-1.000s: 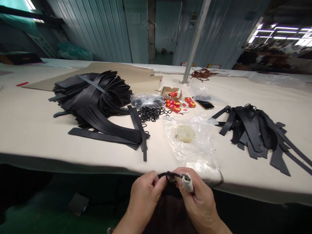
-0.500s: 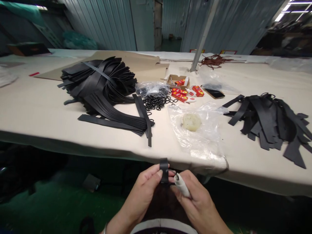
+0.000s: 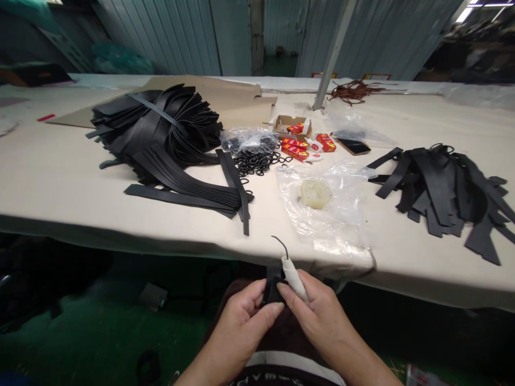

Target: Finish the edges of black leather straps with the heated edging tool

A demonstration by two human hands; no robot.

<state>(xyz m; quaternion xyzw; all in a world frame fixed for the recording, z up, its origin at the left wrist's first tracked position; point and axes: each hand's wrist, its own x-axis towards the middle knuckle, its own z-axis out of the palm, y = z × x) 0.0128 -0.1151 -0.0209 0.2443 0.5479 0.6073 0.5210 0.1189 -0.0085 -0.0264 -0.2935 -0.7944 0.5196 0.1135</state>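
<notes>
Between my two hands, just in front of the table edge, is a folded black strap [image 3: 275,289]. My left hand [image 3: 249,311] is closed on it, thumb along its lower edge. My right hand [image 3: 316,305] is closed round the pale wrapped handle of a curved awl [image 3: 295,279], and its thumb presses on the strap too. The awl's thin dark tip bends up and left, clear of the strap. The lower end of the strap is hidden by my fingers.
On the white table [image 3: 193,236] lie a banded bundle of black straps [image 3: 156,123], black metal rings [image 3: 253,162], red-and-yellow glue boxes [image 3: 295,150], a yellowish lump [image 3: 316,193] on clear plastic, a phone [image 3: 352,146] and a pile of black straps [image 3: 442,187]. A post [image 3: 332,59] rises behind.
The awl has tilted up, so its curved tip now shows above my hands. My right thumb has come onto the strap, and my left thumb has shifted down and right. The view has tipped slightly.
</notes>
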